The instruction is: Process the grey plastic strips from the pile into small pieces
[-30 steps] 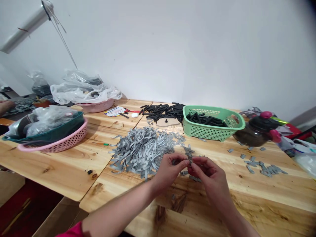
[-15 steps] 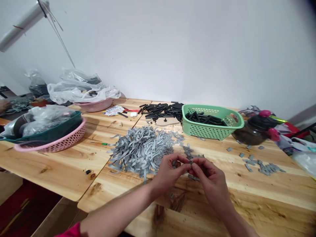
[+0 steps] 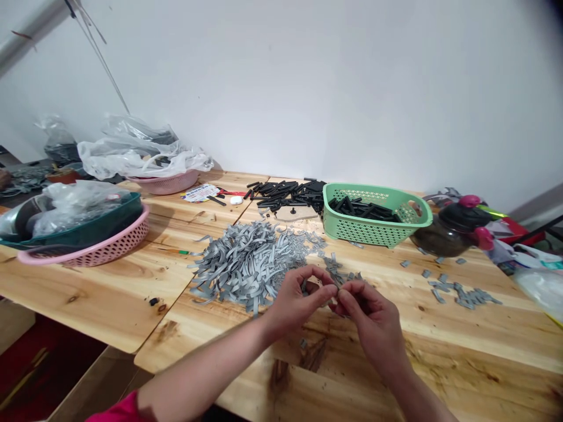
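Observation:
My left hand (image 3: 303, 296) and my right hand (image 3: 372, 308) meet fingertip to fingertip above the wooden table (image 3: 396, 363). Each is closed in a pinch, and whatever small thing lies between the fingertips is mostly hidden. Just left of my left hand spreads a large pile of grey strips (image 3: 246, 264). Some small grey pieces (image 3: 336, 269) lie behind my hands, and more grey pieces (image 3: 472, 296) are scattered to the right.
A green basket (image 3: 373, 228) holds black sticks, beside a heap of black sticks (image 3: 285, 193). At right stands a dark pot (image 3: 448, 231). Pink baskets (image 3: 97, 252) and plastic bags (image 3: 145, 155) sit at left. A person's hand (image 3: 4, 179) shows at the far left edge.
The view has shifted slightly. The dark piece seen between my fingertips before is now mostly covered, and my fingers have moved a little.

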`<move>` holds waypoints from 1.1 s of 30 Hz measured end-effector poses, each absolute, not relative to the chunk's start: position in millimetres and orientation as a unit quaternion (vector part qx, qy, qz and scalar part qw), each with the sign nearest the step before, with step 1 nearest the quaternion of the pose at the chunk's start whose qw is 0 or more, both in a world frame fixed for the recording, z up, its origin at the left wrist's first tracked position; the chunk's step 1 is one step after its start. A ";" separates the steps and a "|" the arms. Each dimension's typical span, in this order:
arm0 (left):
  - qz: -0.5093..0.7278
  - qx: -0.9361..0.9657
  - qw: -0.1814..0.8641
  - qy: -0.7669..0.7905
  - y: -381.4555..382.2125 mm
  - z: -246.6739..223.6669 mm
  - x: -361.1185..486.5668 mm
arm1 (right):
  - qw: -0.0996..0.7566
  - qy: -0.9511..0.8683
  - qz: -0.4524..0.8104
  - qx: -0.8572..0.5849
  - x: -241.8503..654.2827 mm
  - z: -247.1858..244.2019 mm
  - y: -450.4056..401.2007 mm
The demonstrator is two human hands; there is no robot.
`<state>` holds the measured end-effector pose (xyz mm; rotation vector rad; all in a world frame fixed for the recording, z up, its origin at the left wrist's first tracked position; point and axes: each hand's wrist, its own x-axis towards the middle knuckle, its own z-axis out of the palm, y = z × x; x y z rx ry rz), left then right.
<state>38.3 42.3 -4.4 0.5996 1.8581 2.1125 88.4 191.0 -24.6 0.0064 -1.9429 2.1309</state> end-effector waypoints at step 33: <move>0.536 0.377 -0.022 0.755 28.6 13.4 37.0 | 0.200 -0.742 0.634 0.091 88.8 -23.5 200.6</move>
